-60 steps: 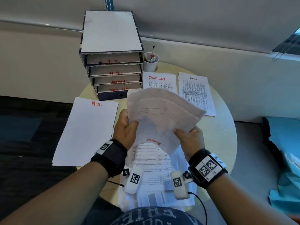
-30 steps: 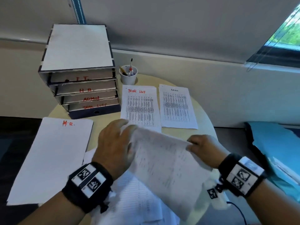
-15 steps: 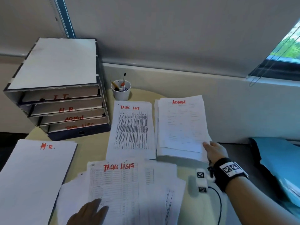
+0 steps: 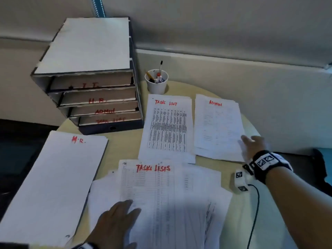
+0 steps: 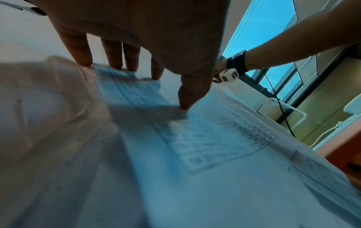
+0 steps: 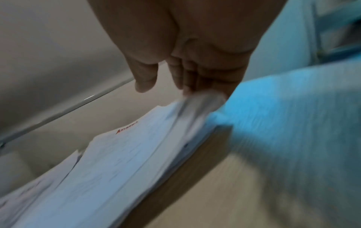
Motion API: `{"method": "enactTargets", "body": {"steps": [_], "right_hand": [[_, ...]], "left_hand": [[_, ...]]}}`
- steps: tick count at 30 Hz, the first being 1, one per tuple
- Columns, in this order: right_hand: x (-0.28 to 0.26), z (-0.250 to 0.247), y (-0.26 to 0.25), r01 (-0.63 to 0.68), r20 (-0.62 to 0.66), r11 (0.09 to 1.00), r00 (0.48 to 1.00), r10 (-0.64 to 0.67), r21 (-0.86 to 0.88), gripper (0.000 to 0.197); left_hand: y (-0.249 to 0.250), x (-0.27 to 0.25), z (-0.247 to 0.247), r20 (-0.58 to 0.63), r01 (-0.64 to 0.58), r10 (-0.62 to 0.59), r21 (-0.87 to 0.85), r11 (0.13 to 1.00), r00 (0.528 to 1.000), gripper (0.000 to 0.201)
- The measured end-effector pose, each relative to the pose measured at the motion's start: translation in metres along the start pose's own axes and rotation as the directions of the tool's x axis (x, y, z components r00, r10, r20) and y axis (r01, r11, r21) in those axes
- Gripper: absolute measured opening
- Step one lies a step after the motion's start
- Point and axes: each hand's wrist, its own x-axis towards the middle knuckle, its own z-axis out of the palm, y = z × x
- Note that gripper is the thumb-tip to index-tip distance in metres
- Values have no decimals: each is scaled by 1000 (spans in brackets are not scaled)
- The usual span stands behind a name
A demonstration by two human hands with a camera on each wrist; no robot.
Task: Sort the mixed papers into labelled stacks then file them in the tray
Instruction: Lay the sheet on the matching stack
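A: Left hand (image 4: 115,223)?
B: Flat, fingers straight, fingertips (image 5: 183,106) pressing the mixed pile (image 4: 170,203) at the desk's (image 4: 124,146) near edge. Top sheet reads "TASK LISTS" in red.

A: Right hand (image 4: 251,146)?
B: Reached out to the ADMIN stack's (image 4: 218,128) near right corner. Fingers extended, loose, touching the sheet edges there. Wrist view is blurred; no pinch that I can make out.

A: Other stacks?
B: TASK LIST stack (image 4: 168,128) just left of ADMIN, edges nearly touching. H.R. stack (image 4: 52,182) far left, overhanging the desk.

A: Tray?
B: Tray (image 4: 93,78) at back left, four slots, top to bottom: I.T., H.R., ADMIN, TASK LIST. Cup (image 4: 156,84) of pens just right of it.
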Motion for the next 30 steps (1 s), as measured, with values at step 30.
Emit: {"method": "enactTargets", "body": {"steps": [30], "right_hand": [[-321,90,26,154,239,988,960,-146,-14,77]], "left_hand": [[-16,-17,-62,-125,157,-461,-836,525,879,23]]}}
